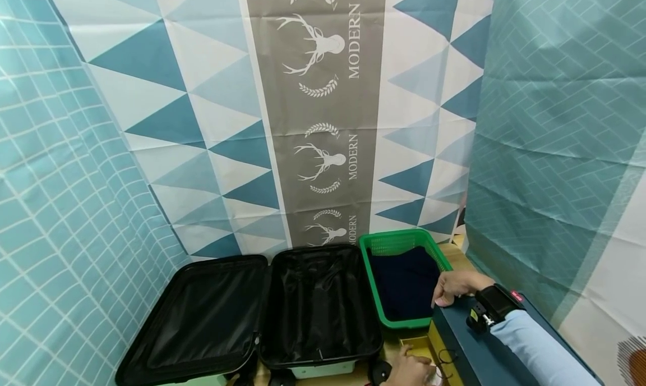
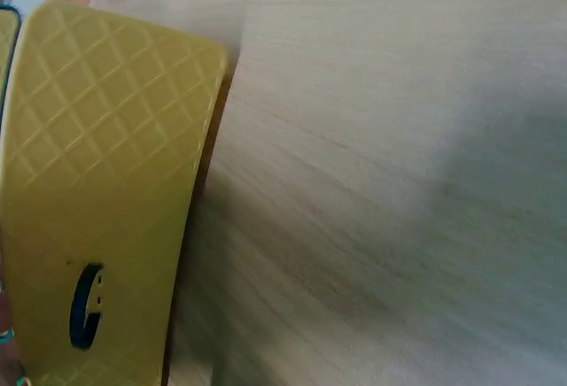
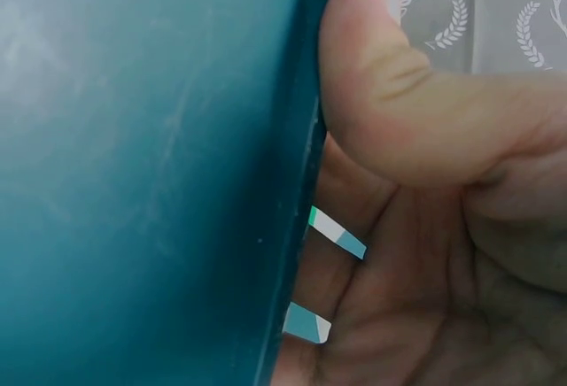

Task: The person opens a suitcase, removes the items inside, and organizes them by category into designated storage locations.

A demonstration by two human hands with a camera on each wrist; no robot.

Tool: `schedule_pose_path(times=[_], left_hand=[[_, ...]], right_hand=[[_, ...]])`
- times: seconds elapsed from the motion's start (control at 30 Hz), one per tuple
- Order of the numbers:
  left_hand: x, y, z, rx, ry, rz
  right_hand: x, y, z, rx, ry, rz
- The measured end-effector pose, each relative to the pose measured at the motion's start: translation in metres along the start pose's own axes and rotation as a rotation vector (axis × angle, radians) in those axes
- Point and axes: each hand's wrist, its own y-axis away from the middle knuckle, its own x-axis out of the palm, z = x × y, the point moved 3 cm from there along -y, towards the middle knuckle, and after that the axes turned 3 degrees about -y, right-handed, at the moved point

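My right hand (image 1: 456, 286) grips the edge of a dark teal panel (image 1: 471, 335), part of a box with yellow sides. In the right wrist view, the thumb (image 3: 390, 76) bears on the panel's edge and the other fingers pass behind it. At the bottom of the head view, my left hand (image 1: 410, 369) is beside the yellow part (image 1: 419, 344) of the box, near a dark loop handle (image 1: 447, 356). Its fingertips are partly hidden. The left wrist view has a yellow panel (image 2: 124, 129) with a raised diamond pattern and a dark curved handle (image 2: 86, 306).
An open black suitcase (image 1: 323, 304) lies left of the box, its lid half (image 1: 207, 313) folded out to the left. Behind the box stands a green basket (image 1: 378, 318) holding dark navy cloth (image 1: 406, 282). A patterned sheet (image 1: 222, 122) hangs at the back.
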Motion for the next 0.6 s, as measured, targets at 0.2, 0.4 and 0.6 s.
schedule_pose_path(times=[0.2,0.4,0.6], left_hand=[[0.004,-0.006,-0.009,-0.053,-0.047,0.155],[-0.004,0.008,-0.01,0.005,-0.107,-0.164],[-0.004,0.038,-0.008,-0.164,0.031,-0.329]], right_hand=[[0.0,-0.002,-0.001,0.013,-0.003,-0.012],[0.0,-0.002,-0.002,0.002,-0.028,-0.007],[0.0,-0.003,-0.002,0.005,-0.009,-0.029]])
